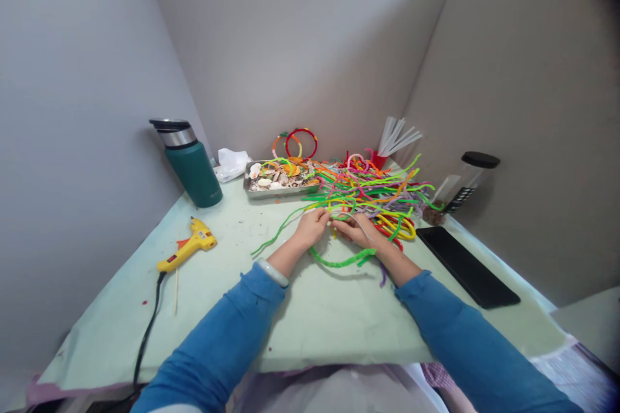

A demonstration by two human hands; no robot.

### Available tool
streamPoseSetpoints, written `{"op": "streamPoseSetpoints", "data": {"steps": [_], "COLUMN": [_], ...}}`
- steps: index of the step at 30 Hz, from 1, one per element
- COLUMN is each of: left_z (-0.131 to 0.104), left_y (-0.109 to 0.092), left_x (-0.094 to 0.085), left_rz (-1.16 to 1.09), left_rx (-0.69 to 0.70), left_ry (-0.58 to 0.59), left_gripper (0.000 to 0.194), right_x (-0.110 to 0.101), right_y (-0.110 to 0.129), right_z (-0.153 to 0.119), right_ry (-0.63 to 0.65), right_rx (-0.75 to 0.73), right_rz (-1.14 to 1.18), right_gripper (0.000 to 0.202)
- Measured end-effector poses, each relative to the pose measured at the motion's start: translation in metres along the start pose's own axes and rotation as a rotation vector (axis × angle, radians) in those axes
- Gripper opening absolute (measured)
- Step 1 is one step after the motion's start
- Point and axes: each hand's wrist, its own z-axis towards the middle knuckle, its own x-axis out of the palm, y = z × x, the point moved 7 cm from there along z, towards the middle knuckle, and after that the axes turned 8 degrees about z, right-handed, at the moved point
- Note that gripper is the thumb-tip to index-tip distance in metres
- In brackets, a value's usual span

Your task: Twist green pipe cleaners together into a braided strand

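Observation:
My left hand [312,227] and my right hand [356,230] meet at the middle of the pale green table [320,316], fingers pinched together on a green pipe cleaner [341,262] that loops below my hands. Just beyond them lies a big tangle of coloured pipe cleaners [372,190]. Both arms wear blue sleeves; a pale bracelet sits on my left wrist.
A yellow glue gun [190,246] with a black cord lies at the left. A teal flask [191,164] stands behind it. A metal tray of shells [276,179], wrapped rings [301,142], a red cup of white sticks [387,148], a clear jar [462,187] and a black slab [467,266] stand around.

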Motion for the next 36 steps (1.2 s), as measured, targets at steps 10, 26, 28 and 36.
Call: {"op": "streamPoseSetpoints", "data": {"steps": [10,26,28,36], "left_z": [0.0014,0.0009,0.0013,0.0009], "left_y": [0.0020,0.0009,0.0010,0.0011], "left_x": [0.0012,0.0017,0.0019,0.0018], "left_rz": [0.035,0.013,0.017,0.018], "left_rx": [0.005,0.017,0.018,0.014], "left_ry": [-0.002,0.003,0.004,0.006], "left_gripper": [0.022,0.023,0.023,0.024], "right_x": [0.0017,0.0025,0.0026,0.0024], "right_y": [-0.0034,-0.0042,-0.0056,-0.0088], "right_z": [0.0010,0.0018,0.0023,0.0026], "right_ry": [0.007,0.001,0.002,0.012], "right_rx": [-0.001,0.006,0.011,-0.001], "right_rz": [0.004,0.017,0.021,0.010], "right_gripper": [0.032,0.031,0.031,0.031]}}
